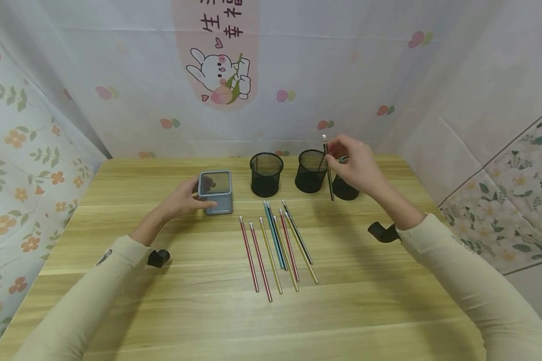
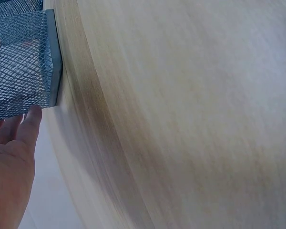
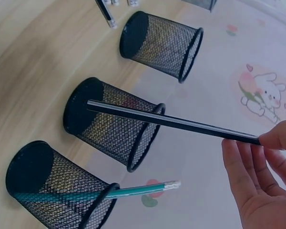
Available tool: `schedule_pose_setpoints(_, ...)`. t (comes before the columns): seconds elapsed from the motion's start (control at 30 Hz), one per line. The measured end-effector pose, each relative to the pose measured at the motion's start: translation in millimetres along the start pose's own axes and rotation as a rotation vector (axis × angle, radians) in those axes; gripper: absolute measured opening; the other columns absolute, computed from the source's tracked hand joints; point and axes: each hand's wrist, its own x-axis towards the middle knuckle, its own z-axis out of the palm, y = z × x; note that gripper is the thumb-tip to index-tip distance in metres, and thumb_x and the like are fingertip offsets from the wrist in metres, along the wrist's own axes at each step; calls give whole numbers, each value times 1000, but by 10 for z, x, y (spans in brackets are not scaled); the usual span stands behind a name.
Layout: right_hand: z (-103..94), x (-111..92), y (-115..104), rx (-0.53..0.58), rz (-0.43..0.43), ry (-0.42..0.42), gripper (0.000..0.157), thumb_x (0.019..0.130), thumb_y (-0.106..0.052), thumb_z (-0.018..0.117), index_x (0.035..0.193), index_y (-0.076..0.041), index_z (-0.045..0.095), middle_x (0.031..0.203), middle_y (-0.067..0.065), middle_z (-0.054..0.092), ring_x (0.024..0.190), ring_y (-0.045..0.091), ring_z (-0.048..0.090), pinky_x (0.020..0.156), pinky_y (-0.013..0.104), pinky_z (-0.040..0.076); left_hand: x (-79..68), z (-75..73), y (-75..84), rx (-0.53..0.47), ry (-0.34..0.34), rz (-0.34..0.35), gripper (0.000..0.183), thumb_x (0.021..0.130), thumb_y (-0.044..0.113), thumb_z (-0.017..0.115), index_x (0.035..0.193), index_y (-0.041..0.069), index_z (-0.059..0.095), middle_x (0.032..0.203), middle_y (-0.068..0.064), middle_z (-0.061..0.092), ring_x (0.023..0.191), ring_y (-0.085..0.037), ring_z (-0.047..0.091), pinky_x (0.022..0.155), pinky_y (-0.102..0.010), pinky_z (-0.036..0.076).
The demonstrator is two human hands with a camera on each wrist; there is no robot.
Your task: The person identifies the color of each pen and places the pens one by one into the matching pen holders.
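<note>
My left hand (image 1: 180, 199) grips a grey square mesh pen holder (image 1: 219, 204) that stands on the table, thumb at the front and fingers behind. In the left wrist view, fingers touch the side of its mesh. My right hand (image 1: 356, 161) pinches a black striped pencil (image 3: 181, 121) near its eraser end. The pencil hangs in front of the middle round black mesh cup (image 1: 310, 175), outside it as far as the head view shows. Beside it, the right-hand black cup (image 1: 345, 190) holds a green pencil (image 3: 143, 191) and is partly hidden by my hand.
A third black mesh cup (image 1: 265, 175) stands to the right of the grey holder. Several red, yellow, blue and black pencils (image 1: 263, 260) lie in front of the cups on the wooden table (image 1: 198, 311). A printed curtain (image 1: 135, 75) hangs behind the table.
</note>
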Motion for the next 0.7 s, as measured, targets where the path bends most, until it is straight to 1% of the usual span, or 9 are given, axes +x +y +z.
schedule_pose_setpoints(0.13,-27,31,-20,7,-1,24,14,88,-6,62,101,-5,59,87,2,62,79,13,60,63,24,52,11,2,-10,-15,-12,5,61,81,5,73,129,-12,40,129,-31,43,120,-44,41,94,-53,39)
schedule_pose_setpoints(0.23,-42,50,-42,16,-5,46,13,89,-7,61,102,-6,59,88,1,62,80,12,60,63,21,53,13,2,-11,-10,-11,4,61,81,5,73,128,-12,40,129,-31,43,120,-44,41,94,-53,39)
schedule_pose_setpoints(0.5,-50,122,-80,60,-28,89,14,89,-8,60,102,-4,59,92,1,61,85,12,61,68,29,54,9,7,-7,1,-4,9,59,81,5,74,127,-12,41,127,-31,45,117,-43,43,95,-53,38)
schedule_pose_setpoints(0.7,-42,185,-77,53,-64,131,14,89,-7,60,103,-3,60,92,1,61,84,11,61,69,26,54,8,7,-7,-10,-9,12,59,81,5,73,127,-12,41,128,-31,44,118,-44,42,95,-53,38)
